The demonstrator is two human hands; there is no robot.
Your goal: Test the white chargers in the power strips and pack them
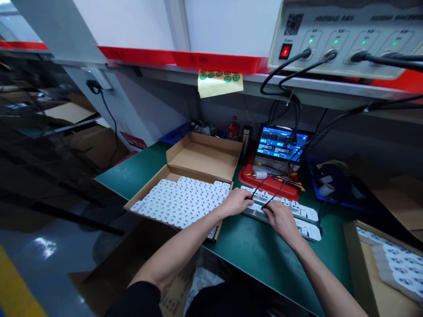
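Note:
Two white power strips [310, 230] lie one behind the other on the green table, with the rear strip [296, 204] showing its sockets. My left hand [236, 201] is closed at the left part of the front strip, pinching the end of a black cable. A second black cable [276, 192] runs down into the closed fingers of my right hand [281, 219], just to the right over the same strip. Fingers hide both cable ends, so I cannot tell whether small white chargers sit beneath them. Left of my hands, an open cardboard box [206, 155] holds rows of small white chargers [185, 202].
Behind the strips, a lit screen [281, 141] stands by a red tray [246, 175]. Cables hang from a tester box [330, 42] on the shelf. A second carton [352, 246] with white pieces is at right, near a blue bin [340, 201].

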